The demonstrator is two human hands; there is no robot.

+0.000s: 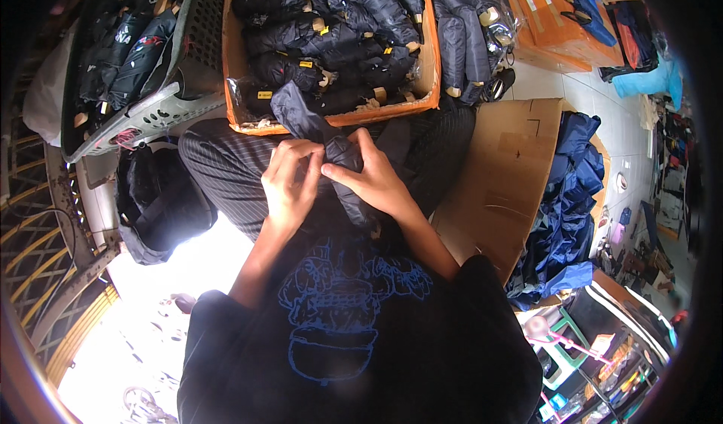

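Observation:
Above my lap I hold a dark folding umbrella (345,153) at a slant, its loose dark fabric end pointing up and left toward the carton. My right hand (376,179) is closed around its middle, with the thumb across the near side. The fingertips of my left hand (290,172) pinch at the fabric along its left side; just what they grip is too small to make out. Directly beyond stands an open orange-edged carton (435,70), filled with rolled black umbrellas (339,28), several with light-coloured handle ends and small yellow tags.
A grey plastic crate (199,47) of black umbrellas stands at far left, above a black bag (162,205). To my right is a cardboard box (501,175) with crumpled navy fabric (568,198). More wrapped umbrellas (463,40) and an orange carton (557,17) lie at far right.

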